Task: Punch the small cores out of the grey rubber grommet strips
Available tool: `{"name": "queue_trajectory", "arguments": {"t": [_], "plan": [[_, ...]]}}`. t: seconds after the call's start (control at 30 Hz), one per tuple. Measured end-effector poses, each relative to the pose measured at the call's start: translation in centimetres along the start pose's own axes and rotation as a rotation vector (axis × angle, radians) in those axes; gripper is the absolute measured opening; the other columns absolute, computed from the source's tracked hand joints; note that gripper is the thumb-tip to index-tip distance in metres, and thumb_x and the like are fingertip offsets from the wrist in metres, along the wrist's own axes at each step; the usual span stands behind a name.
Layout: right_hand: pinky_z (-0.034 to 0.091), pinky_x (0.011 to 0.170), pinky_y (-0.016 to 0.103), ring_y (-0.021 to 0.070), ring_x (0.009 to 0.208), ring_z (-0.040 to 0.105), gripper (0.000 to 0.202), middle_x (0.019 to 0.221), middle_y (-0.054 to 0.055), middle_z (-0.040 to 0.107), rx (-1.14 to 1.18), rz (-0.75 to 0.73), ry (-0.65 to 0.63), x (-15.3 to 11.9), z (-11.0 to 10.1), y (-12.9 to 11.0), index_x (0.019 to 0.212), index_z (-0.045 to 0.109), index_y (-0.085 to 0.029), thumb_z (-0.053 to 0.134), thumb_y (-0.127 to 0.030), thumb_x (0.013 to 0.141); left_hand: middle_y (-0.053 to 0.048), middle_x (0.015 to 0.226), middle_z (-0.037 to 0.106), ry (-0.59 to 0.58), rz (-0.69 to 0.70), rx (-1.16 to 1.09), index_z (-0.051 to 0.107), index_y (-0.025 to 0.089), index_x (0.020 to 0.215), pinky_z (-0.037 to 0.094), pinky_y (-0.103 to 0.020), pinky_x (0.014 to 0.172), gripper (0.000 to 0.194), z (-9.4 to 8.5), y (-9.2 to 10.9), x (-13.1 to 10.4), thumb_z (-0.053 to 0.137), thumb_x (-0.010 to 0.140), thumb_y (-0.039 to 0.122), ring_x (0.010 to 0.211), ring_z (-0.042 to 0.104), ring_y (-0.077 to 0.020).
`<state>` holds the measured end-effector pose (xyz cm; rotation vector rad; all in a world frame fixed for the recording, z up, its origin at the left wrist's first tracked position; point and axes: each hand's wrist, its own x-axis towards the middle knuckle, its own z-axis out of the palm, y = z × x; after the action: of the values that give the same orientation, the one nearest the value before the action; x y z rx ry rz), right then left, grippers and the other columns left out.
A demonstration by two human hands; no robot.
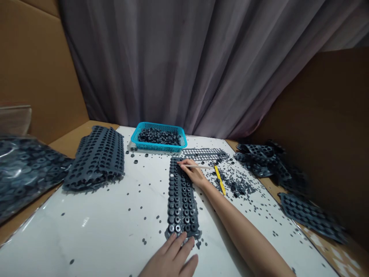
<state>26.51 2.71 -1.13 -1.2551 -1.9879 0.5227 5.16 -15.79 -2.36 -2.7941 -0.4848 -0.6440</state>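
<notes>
A dark grey rubber sheet (182, 200) with rows of round, ring-shaped pieces lies lengthwise on the white table. At its far end my right hand (194, 174) is closed around a thin white stick (201, 167), its tip end down by the rings. One hole near the sheet's far left edge shows white through it. My left hand (174, 256) rests with fingers stretched out over the near edge of the sheet, touching it and holding nothing.
Behind stands a blue basket (135, 143) full of small dark rings. To the left are stacked perforated sheets (99, 157) and a clear bag of rings (29, 169). On the right lie a yellow strip (220, 181), scattered bits (239, 187), scrap sheets (259, 157) and another sheet (311, 215).
</notes>
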Motion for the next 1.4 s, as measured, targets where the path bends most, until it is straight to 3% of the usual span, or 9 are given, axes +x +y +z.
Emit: {"name": "queue_trajectory", "arguments": {"t": [0.17, 0.4, 0.57, 0.87, 1.07, 1.4], "plan": [[0.044, 0.085, 0.037, 0.0222, 0.095, 0.06, 0.017, 0.103, 0.004, 0.07, -0.049, -0.009, -0.003, 0.0, 0.0, 0.1, 0.093, 0.058, -0.023, 0.046, -0.034, 0.094, -0.003, 0.119, 0.064, 0.087, -0.031, 0.019, 0.06, 0.022, 0.112, 0.045, -0.033, 0.089, 0.024, 0.5, 0.3, -0.1, 0.05, 0.095, 0.037, 0.109, 0.056, -0.0229], [0.036, 0.09, 0.041, 0.0238, 0.097, 0.055, 0.015, 0.101, 0.005, 0.067, -0.208, -0.027, -0.043, 0.4, 0.0, -0.1, 0.098, 0.062, -0.025, 0.051, -0.031, 0.092, -0.004, 0.118, 0.064, 0.026, 0.004, 0.022, 0.059, 0.021, 0.114, 0.047, -0.032, 0.087, 0.025, 0.3, 0.1, -0.1, 0.049, 0.095, 0.034, 0.108, 0.057, -0.0225], [0.035, 0.088, 0.04, 0.0252, 0.094, 0.053, 0.018, 0.095, 0.008, 0.065, -0.277, -0.016, -0.026, 1.3, -0.3, 0.1, 0.098, 0.064, -0.023, 0.049, -0.031, 0.093, -0.004, 0.116, 0.065, 0.088, -0.027, 0.027, 0.059, 0.021, 0.111, 0.049, -0.033, 0.086, 0.022, 1.0, 0.4, -0.2, 0.049, 0.095, 0.033, 0.105, 0.059, -0.0226], [0.042, 0.084, 0.036, 0.023, 0.094, 0.057, 0.02, 0.099, 0.006, 0.067, -0.159, -0.023, 0.065, 1.3, -0.1, 1.3, 0.097, 0.061, -0.022, 0.044, -0.032, 0.094, -0.004, 0.122, 0.063, -0.021, 0.016, -0.007, 0.057, 0.021, 0.116, 0.049, -0.032, 0.087, 0.025, -0.5, -0.2, 0.3, 0.048, 0.096, 0.032, 0.108, 0.059, -0.0221], [0.044, 0.084, 0.035, 0.0222, 0.096, 0.059, 0.018, 0.103, 0.005, 0.069, -0.103, -0.046, 0.02, 1.1, 0.0, 1.0, 0.093, 0.062, -0.023, 0.048, -0.035, 0.093, -0.003, 0.119, 0.065, -0.014, 0.015, 0.005, 0.058, 0.02, 0.115, 0.053, -0.032, 0.082, 0.024, -0.8, -0.2, 0.5, 0.044, 0.098, 0.03, 0.104, 0.063, -0.0226], [0.036, 0.088, 0.039, 0.0242, 0.096, 0.055, 0.015, 0.101, 0.006, 0.068, -0.249, -0.04, -0.055, 2.0, -0.2, 1.1, 0.1, 0.063, -0.025, 0.05, -0.027, 0.093, -0.003, 0.118, 0.065, 0.016, -0.008, 0.017, 0.058, 0.021, 0.114, 0.05, -0.033, 0.086, 0.023, 0.4, 0.2, 0.1, 0.05, 0.095, 0.031, 0.107, 0.059, -0.0224]]}}
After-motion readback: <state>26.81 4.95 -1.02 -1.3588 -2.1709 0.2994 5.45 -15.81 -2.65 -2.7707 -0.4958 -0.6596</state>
